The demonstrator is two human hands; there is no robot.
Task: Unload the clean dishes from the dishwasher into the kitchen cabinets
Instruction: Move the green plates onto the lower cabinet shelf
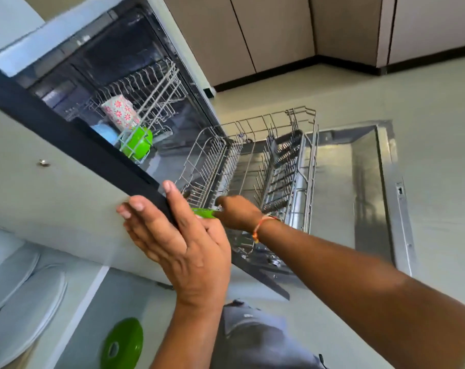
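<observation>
Left hand [191, 251] fingers straight on countertop [53, 203], right hand [236, 213] fingers pinching glossy green item [203, 213]

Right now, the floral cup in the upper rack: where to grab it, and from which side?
Grip the floral cup round its patterned side wall, coming from the open front, above the green bowl beside it. That wall is exposed; rim direction unclear.

Nothing readable is showing: the small marks on the dishwasher's [98, 35] top edge are blurring beyond reading.
</observation>
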